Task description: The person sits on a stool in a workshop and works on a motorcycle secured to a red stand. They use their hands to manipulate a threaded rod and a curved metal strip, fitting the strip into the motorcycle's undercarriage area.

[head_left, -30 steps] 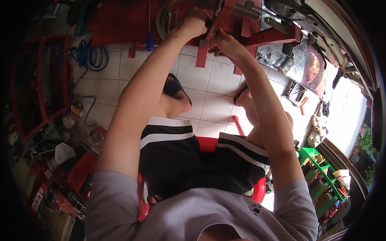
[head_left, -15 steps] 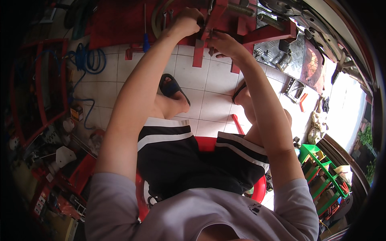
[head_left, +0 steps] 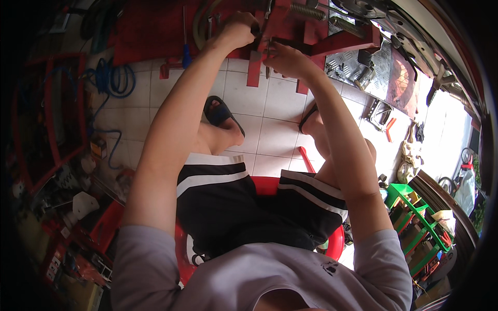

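Before me stands a red metal frame [head_left: 332, 47] with two large coil springs [head_left: 309, 11] on it. My left hand [head_left: 239, 31] is closed at the left side of its upright, fingers curled over something dark that I cannot make out. Just right of and below it, my right hand [head_left: 288, 60] is closed with the fingertips at the upright. A thin metal piece [head_left: 267, 71] points down from its fingers; its kind is too small to tell. Left of my left hand, a screwdriver with a blue handle [head_left: 186, 57] and two wrenches [head_left: 210, 26] lie on or against the red surface.
I sit on a red plastic stool [head_left: 335, 245] over a tiled floor [head_left: 264, 106]. A coiled blue hose [head_left: 116, 80] and red shelving [head_left: 50, 109] are on the left. A green rack [head_left: 421, 220] stands at right, below a metal bracket [head_left: 381, 115] on the floor.
Both hands stay at the red frame with only a slight shift. The thin metal piece under my right hand now hangs more upright. More of the outside shows at the right edge.
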Demonstrator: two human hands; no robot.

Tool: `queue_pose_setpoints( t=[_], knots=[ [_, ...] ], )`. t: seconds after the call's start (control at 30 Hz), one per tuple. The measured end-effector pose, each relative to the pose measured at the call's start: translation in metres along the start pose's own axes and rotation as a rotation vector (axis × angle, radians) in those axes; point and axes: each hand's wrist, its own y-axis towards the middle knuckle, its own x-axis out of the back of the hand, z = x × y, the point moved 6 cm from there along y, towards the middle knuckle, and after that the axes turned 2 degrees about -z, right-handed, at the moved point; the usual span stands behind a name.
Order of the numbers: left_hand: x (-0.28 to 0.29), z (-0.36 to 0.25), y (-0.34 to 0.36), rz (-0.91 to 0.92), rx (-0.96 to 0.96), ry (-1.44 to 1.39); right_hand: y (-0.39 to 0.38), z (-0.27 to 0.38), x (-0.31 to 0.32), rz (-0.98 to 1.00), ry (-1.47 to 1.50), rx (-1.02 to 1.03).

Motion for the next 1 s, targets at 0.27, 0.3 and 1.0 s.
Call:
queue_pose_setpoints(
  t=[0.27, 0.3, 1.0],
  knots=[
    [0.001, -0.015, -0.005, 0.076, 0.010, 0.079, -0.043, 0.003, 0.029, 0.071, -0.288, 0.040],
    [0.005, -0.016, -0.006, 0.081, 0.017, 0.116, -0.045, 0.000, 0.030, 0.113, -0.356, 0.048],
    [-0.061, 0.044, -0.003, 0.552, 0.341, 0.019, -0.063, -0.024, 0.049, 0.162, -0.332, 0.009]
  ],
)
